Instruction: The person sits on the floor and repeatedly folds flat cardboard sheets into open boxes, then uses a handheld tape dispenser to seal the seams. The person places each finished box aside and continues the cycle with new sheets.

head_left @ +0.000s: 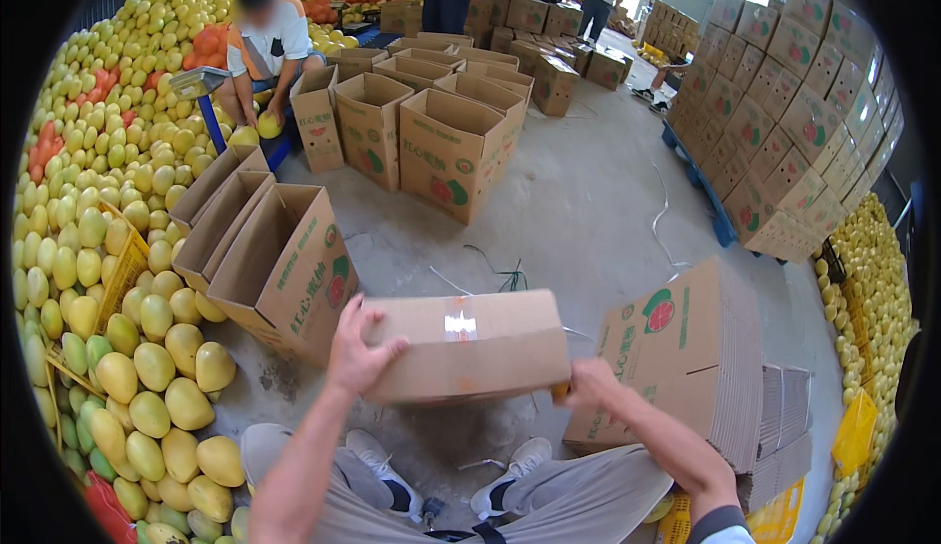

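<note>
Head view. Item: one brown corrugated cardboard carton [469, 343], folded into a box, its upper face closed by a strip of clear glossy tape across the centre seam; held in the air in front of the knees, above the grey concrete floor [578, 211]. Grip: left hand [355, 350] spread flat against the carton's left end, fingers wrapped over the top edge, thumb on the near face; right hand [588, 383] closed at the lower right corner, around a small orange object that is too hidden to identify. Handling, judged: light and probably empty, since two hands carry it at the ends without strain; stiff along folded edges, yielding in the middle of panels; dry and not slippery; corners crush if squeezed. Best hold: opposite ends or bottom corners, away from the taped seam. To the left of the left hand: a row of open brown cartons with red-and-green fruit prints [284, 260], and beyond them a heap of yellow-green pomelos [147, 348]. To the right of the right hand: a stack of flattened printed cartons [686, 348]. Beyond the grip: a seated person in a white shirt [265, 39] handling fruit.
</note>
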`<control>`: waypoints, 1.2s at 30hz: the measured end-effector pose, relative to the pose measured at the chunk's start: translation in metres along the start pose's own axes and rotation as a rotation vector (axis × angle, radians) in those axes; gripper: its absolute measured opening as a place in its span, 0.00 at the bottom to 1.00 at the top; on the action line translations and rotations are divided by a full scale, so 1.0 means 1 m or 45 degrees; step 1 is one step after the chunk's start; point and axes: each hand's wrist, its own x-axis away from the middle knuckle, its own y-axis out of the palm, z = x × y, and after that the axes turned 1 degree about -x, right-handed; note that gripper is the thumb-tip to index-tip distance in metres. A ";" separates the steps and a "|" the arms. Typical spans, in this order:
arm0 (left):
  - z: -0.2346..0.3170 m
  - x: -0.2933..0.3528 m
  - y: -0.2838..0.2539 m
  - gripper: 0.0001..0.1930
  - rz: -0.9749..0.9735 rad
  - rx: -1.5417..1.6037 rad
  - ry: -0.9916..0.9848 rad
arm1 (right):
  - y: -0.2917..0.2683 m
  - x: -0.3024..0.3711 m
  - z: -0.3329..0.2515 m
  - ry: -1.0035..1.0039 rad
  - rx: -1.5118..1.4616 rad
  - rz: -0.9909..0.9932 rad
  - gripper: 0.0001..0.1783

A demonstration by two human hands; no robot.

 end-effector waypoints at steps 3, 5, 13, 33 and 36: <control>0.009 -0.052 0.004 0.19 -0.261 -0.286 0.359 | -0.025 0.037 -0.067 0.049 -0.063 -0.218 0.26; 0.042 -0.050 0.034 0.15 -0.488 -0.569 0.681 | -0.051 0.046 -0.094 0.296 -0.308 -0.500 0.32; 0.057 -0.005 0.111 0.18 -0.167 -0.261 0.606 | -0.237 -0.017 -0.140 0.461 -0.882 0.071 0.26; 0.053 -0.002 0.114 0.07 0.055 -0.071 0.475 | -0.198 -0.345 -0.165 0.233 0.024 -0.518 0.27; 0.057 -0.002 0.107 0.08 0.191 -0.067 0.361 | -0.204 -0.228 -0.164 0.159 -0.331 -0.249 0.26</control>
